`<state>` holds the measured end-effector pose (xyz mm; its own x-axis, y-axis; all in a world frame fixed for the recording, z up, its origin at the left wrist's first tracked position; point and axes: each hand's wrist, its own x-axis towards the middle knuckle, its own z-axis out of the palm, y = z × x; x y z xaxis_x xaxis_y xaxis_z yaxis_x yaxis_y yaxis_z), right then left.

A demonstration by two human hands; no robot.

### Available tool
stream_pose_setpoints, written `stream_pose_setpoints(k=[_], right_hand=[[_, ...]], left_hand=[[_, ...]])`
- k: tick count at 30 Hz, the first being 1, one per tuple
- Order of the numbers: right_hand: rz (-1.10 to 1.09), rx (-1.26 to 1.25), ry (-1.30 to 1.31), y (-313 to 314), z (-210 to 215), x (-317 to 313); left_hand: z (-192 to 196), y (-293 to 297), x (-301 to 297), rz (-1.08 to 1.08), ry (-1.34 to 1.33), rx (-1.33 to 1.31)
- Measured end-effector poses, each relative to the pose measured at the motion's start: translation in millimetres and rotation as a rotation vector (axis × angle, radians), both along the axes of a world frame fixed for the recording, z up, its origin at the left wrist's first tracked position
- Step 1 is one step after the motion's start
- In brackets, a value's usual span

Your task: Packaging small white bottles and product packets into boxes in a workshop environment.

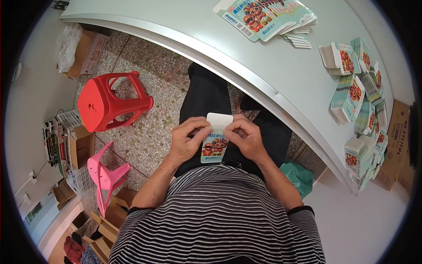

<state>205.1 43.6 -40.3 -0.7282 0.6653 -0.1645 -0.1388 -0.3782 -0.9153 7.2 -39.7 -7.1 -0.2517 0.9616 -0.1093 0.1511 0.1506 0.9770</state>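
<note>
Over my lap I hold a small printed carton (215, 147), light green with colourful cartoon figures. Its white end flap (219, 119) stands up at the far end. My left hand (189, 137) pinches the carton's left edge just below the flap, thumb on the front. On the opposite edge my right hand (244, 135) grips it the same way, fingertips near the flap's base. The carton's back and the fingers behind it are hidden.
A white table (184, 17) curves across the far side, bearing a fanned pile of flat cartons (268, 20) and bundled carton stacks (347, 99) at right. Brown cardboard boxes (398, 141) stand beyond. Left on the speckled floor are a red stool (94, 105) and a pink stool (107, 171).
</note>
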Motion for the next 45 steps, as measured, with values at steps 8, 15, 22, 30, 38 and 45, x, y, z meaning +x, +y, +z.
stream_pose_setpoints(k=[8, 15, 22, 30, 38, 45], right_hand=[[-0.143, -0.13, 0.111, 1, 9, -11], [-0.061, -0.026, 0.027, 11, 13, -9], [0.094, -0.2, -0.104, 23, 37, -13], [0.058, -0.217, -0.104, 16, 23, -12], [0.187, 0.118, -0.095, 21, 36, -6], [0.072, 0.352, -0.072, 39, 48, -14]], left_hand=[[9, 6, -1, 0.108, -0.329, -0.114], [2, 2, -14, -0.049, -0.16, -0.096], [25, 10, -20, -0.078, -0.152, -0.257], [21, 10, -22, -0.076, -0.338, -0.279], [28, -1, -32, -0.215, -0.171, -0.321], [40, 17, -43, -0.09, -0.145, -0.224]])
